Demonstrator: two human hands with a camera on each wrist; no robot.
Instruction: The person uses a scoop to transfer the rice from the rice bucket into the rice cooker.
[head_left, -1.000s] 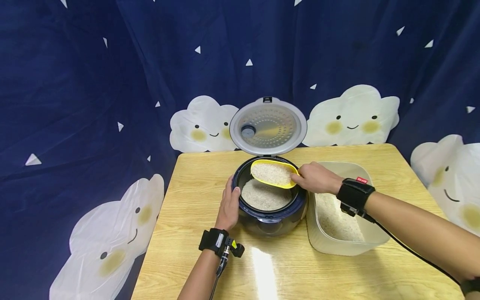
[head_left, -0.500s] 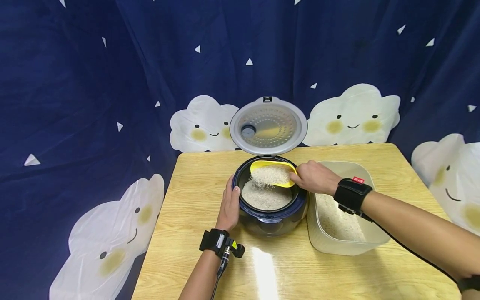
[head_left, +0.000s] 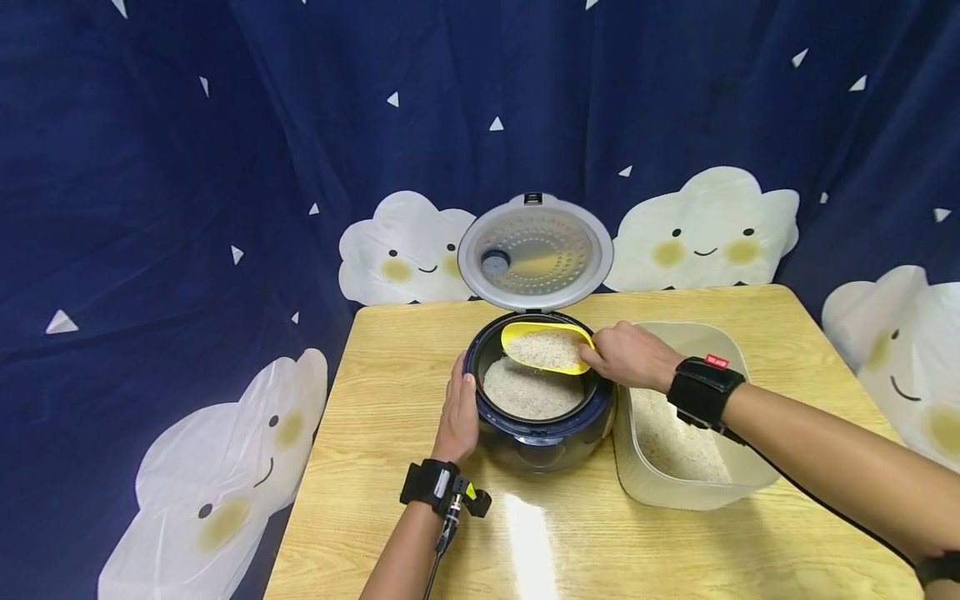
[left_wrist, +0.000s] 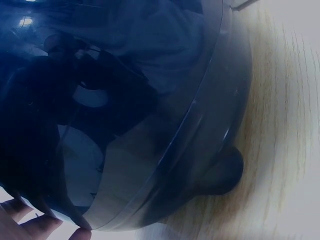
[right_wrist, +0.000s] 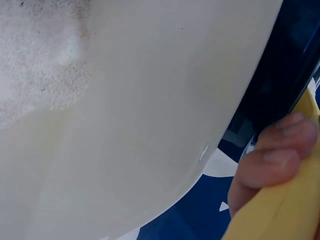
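Observation:
My right hand (head_left: 633, 357) grips the handle of a yellow scoop (head_left: 517, 330) that carries white rice (head_left: 546, 349). It hangs over the pot of the dark rice cooker (head_left: 543, 454), where more rice lies heaped. In the right wrist view, curled fingers (right_wrist: 270, 167) wrap the yellow scoop (right_wrist: 287, 212). My left hand (head_left: 456, 421) lies with straight fingers along the cooker's left side, near the rim. The left wrist view shows its fingertips (left_wrist: 42, 225) against the glossy cooker body (left_wrist: 125, 165); the rest of that hand is out of that view.
The cooker's silver lid (head_left: 536, 250) stands raised behind the pot. Close to the cooker's right side is a cream bin (head_left: 675, 497) holding rice, under my right forearm. Both stand on a wooden table (head_left: 390, 375), before a blue curtain (head_left: 420, 142) with clouds.
Half a second ago grains were falling from the tipped scoop into the pot; now the stream has nearly stopped and the scoop is more level. My left hand stays against the cooker.

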